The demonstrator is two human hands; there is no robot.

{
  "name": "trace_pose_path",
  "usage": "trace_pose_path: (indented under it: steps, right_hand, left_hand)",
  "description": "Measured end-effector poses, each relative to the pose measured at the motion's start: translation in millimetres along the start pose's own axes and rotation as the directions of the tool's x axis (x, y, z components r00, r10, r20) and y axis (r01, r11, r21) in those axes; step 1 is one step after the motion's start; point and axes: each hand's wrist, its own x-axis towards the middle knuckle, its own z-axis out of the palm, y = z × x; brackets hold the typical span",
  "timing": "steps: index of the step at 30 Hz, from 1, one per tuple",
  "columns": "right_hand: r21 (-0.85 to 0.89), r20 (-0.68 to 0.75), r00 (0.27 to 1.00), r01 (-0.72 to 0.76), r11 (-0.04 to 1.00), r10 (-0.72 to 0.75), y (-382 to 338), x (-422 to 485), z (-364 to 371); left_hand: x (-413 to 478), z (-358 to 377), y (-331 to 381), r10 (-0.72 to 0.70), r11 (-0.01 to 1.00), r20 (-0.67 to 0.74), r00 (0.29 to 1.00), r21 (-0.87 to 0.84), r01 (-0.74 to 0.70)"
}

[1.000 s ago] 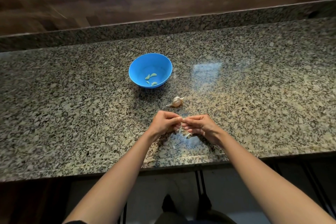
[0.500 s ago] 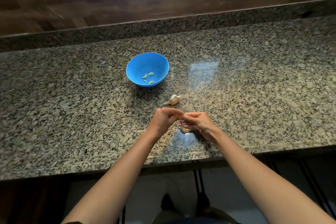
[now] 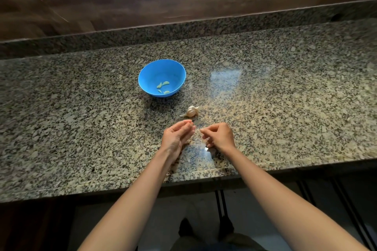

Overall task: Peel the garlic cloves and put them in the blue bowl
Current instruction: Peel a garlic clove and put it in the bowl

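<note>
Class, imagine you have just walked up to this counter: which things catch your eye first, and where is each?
The blue bowl stands out on the speckled granite counter, left of centre, with a few peeled cloves inside. A garlic bulb lies just nearer the person. Closer to the counter's edge, the left hand and right hand come close together; what they hold is too small to tell.

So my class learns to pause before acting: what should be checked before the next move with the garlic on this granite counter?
1. Round blue bowl upright, near the hands: ok.
2. Pale peeled cloves inside the bowl: ok.
3. White papery garlic bulb lying between bowl and hands: ok.
4. Clove held between left hand and right hand: cannot tell, too small.
5. Speckled granite counter free of peel: not ok, white scrap beside right hand.
</note>
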Motion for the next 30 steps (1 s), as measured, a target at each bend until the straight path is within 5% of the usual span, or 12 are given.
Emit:
trace_pose_path:
  steps: [5,16,24,30]
  right_hand:
    - [-0.351,0.019,0.984,0.172,0.92,-0.177,-1,0,5]
    - [-0.404,0.076,0.957,0.287,0.869,-0.281,-3,0,12]
    - [0.022,0.244,0.958,0.148,0.989,-0.149,-1,8,4]
    - [0.08,0.285,0.952,0.095,0.992,-0.114,2,8,4]
  left_hand:
    - [-1,-4,-5,0.027,0.963,-0.05,0.998,0.27,-0.012]
    - [0,-3,-7,0.135,0.879,-0.04,0.99,0.467,-0.101]
    - [-1,-4,3,0.085,0.873,0.066,0.994,0.475,-0.106]
    - [-4,-8,6,0.031,0.884,0.125,0.992,0.459,-0.086]
